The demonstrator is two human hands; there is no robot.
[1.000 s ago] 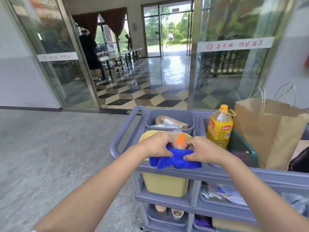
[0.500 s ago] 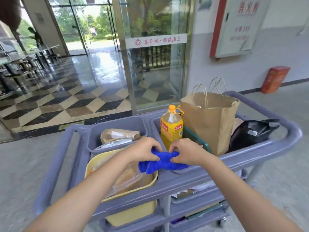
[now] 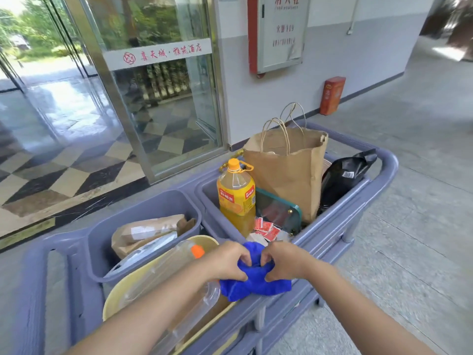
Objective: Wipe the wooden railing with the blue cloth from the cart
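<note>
A bunched blue cloth (image 3: 252,284) rests over the near rim of the grey-purple cart (image 3: 384,160). My left hand (image 3: 227,261) pinches its left side and my right hand (image 3: 284,260) pinches its right side, thumbs nearly meeting over the cloth. Both forearms reach in from the bottom of the head view. No wooden railing shows directly; dark balusters appear only as a reflection in the glass panel (image 3: 163,80).
The cart holds a yellow oil bottle (image 3: 236,198), a brown paper bag (image 3: 289,165), a black bag (image 3: 345,172), a yellow bucket (image 3: 120,290) with a clear bottle (image 3: 169,272), and a grey bin (image 3: 153,203). A red box (image 3: 332,94) stands by the wall. Concrete floor stretches right.
The view has swung right, away from the doorway toward the wall and corridor. Both hands stay on the blue cloth and have gathered it tighter over the cart's rim.
</note>
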